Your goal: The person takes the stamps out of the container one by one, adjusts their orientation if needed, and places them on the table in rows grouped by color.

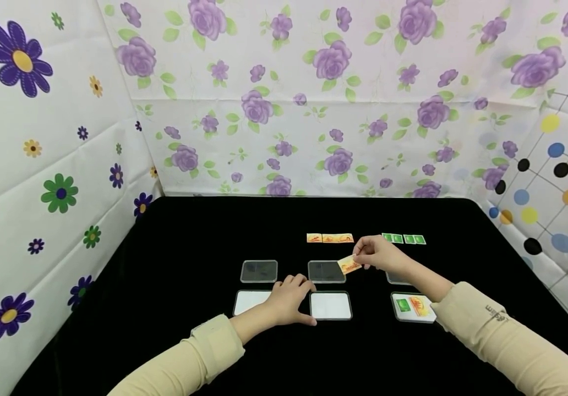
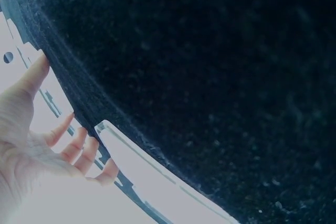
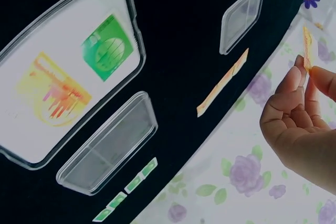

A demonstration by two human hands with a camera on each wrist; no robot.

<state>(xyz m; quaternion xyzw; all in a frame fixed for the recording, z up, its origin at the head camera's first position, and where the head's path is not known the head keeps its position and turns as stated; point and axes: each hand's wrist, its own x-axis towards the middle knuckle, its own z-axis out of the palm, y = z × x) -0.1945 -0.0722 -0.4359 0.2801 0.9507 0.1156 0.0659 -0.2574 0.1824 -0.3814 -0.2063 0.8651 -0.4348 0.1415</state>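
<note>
Sleeves — cut off | left hand spread, partly hiding white tray | right hand pinching orange card — print unclear

Yellow-and-orange card showing in the right hand
White-edged green cards are gleaming beyond that hand; purple roses are patterning the white backdrop farther off.

The little card is pale yellow with an orange picture. The right hand pinches it by one end, so it sits tilted past the far right corner of the middle white box. That box is low and white inside, with round corners and a see-through rim. The left hand is at its left edge.
</note>
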